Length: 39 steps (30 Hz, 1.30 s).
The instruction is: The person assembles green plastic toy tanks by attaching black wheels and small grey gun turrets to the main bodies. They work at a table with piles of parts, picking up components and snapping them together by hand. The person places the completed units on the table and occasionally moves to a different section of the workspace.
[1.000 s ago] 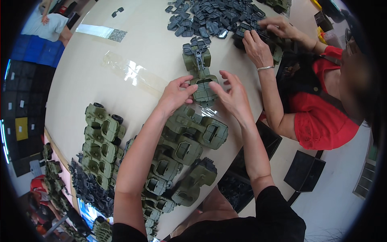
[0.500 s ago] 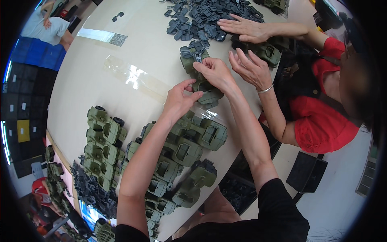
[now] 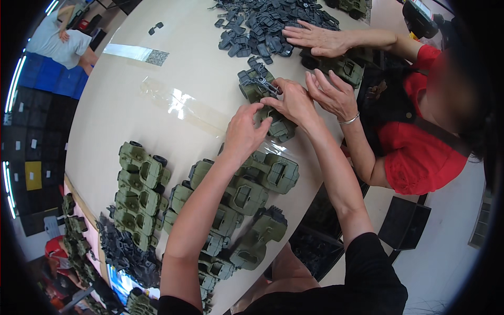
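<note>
An olive-green toy military vehicle (image 3: 283,129) rests on the table in front of me, with a dark grey plastic part (image 3: 257,77) on its far end. My left hand (image 3: 245,131) grips the vehicle's left side, thumb and forefinger bent against it. From the right, my right hand (image 3: 296,102) is closed over the vehicle's middle, its fingers by the grey part. The right fingertips are partly hidden, so I cannot tell whether they also hold a small piece. Just beyond the vehicle spreads a heap of dark grey plastic parts (image 3: 270,23).
Rows of similar green toy vehicles (image 3: 139,210) stand nearer to me, with more green vehicles (image 3: 260,239) under my left arm. A co-worker in red (image 3: 415,152) sits at right, hands beside another green vehicle (image 3: 346,71). Clear tape (image 3: 178,102) lies on the tabletop.
My right hand has shifted slightly right and down, off the grey part toward the vehicle's middle. The left hand has moved a little up and right. The grey part now sits more tilted.
</note>
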### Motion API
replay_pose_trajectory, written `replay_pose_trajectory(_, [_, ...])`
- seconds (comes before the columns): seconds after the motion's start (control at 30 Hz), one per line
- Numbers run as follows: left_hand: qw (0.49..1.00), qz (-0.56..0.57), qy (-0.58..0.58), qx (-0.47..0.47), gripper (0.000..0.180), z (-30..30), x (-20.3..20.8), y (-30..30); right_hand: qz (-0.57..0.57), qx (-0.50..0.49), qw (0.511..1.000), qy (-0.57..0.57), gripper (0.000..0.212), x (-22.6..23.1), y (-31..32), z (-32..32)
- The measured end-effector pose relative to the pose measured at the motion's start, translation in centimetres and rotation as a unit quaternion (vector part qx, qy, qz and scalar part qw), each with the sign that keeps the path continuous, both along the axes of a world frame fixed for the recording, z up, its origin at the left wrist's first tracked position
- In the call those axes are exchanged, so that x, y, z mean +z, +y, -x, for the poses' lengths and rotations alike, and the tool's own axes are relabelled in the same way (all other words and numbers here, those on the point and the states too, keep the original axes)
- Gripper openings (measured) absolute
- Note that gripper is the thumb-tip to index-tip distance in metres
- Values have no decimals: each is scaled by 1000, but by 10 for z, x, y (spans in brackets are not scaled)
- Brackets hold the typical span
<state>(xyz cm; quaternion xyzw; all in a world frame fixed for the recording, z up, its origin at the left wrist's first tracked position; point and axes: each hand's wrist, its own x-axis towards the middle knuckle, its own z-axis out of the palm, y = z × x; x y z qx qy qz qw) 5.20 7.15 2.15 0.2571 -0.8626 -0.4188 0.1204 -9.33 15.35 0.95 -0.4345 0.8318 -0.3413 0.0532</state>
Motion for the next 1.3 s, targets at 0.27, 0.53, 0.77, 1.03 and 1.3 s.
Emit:
replay_pose_trajectory(0.27, [998, 28, -49, -33, 44, -6, -6, 6, -18, -37, 991, 130, 31, 4, 4, -29])
replay_pose_trajectory(0.53, [996, -10, -74, -43, 46, -4, 0, -1, 94, -27, 991, 91, 33, 12, 40, -29])
replay_pose_trajectory(0.77, [997, -35, -48, -40, 39, -21, 22, -14, 50, -91, 994, -45, 28, 9, 98, -35])
replay_pose_trajectory(1.03, [994, -87, -54, -35, 35, -54, 47, -24, 24, -122, 987, -106, 23, -6, 120, -49])
replay_pose_trajectory(1.3, [996, -93, -5, -6, 31, -114, 85, 9, 19, -147, 979, -139, 20, -11, 130, -71])
